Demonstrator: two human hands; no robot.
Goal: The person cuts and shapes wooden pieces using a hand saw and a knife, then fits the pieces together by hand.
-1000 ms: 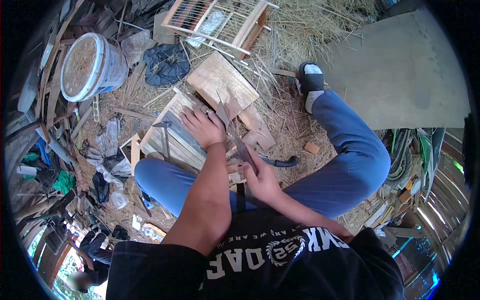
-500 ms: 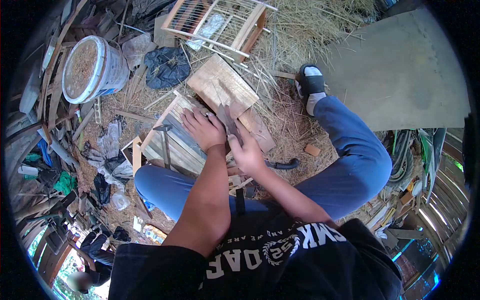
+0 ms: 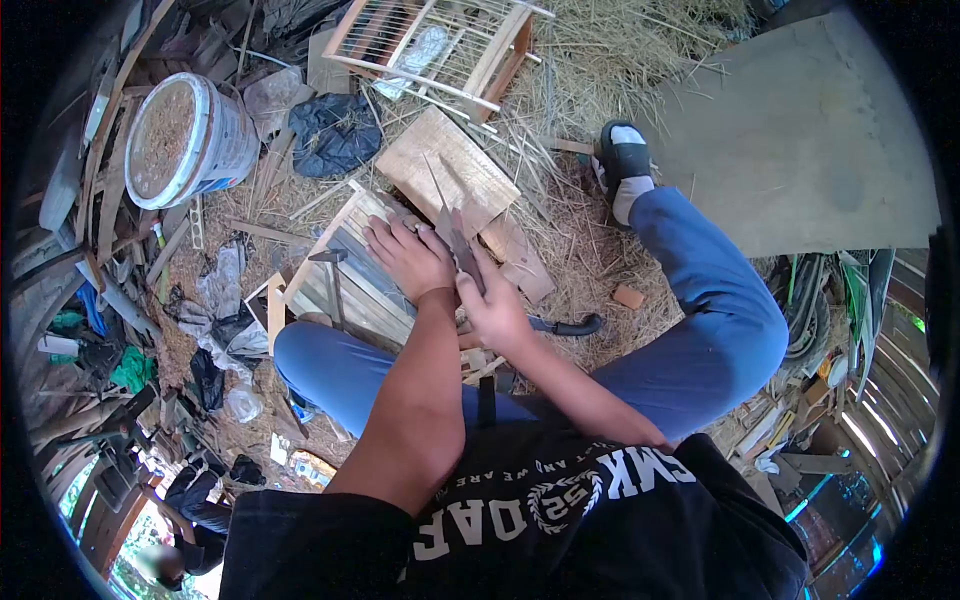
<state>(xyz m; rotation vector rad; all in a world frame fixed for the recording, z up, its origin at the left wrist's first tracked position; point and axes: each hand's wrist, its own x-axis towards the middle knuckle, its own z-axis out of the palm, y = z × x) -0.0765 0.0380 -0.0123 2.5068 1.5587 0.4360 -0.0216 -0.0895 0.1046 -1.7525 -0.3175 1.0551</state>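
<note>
Sitting with knees spread wide, the person (image 3: 570, 490) is leaning over straw-strewn ground (image 3: 590, 240). A broad sheet (image 3: 800, 140) is lying at the upper right, a bucket (image 3: 215, 140) is standing at the upper left, and a cage (image 3: 487, 65) is resting near the top edge. A slatted panel (image 3: 375, 303) is lying in front of the person, and a board (image 3: 425, 150) is lying just past it, toward the cage.

The left hand (image 3: 412, 262) is pressing on the panel, fingers slightly spread; whether they are pinching something beneath, I cannot tell. The right hand (image 3: 497, 312) is closing its fingers firmly round a knife (image 3: 458, 243). Pointing away from the body, the blade is passing just beside the left hand, its tip over the board; contact with the wood is not showing clearly. A hammer (image 3: 334, 290) is lying on the panel, left of both hands.

The step in hand seems to be blade work, the left hand steadying. The next move would be calling for a firm palm and fingertips clear of the edge.
</note>
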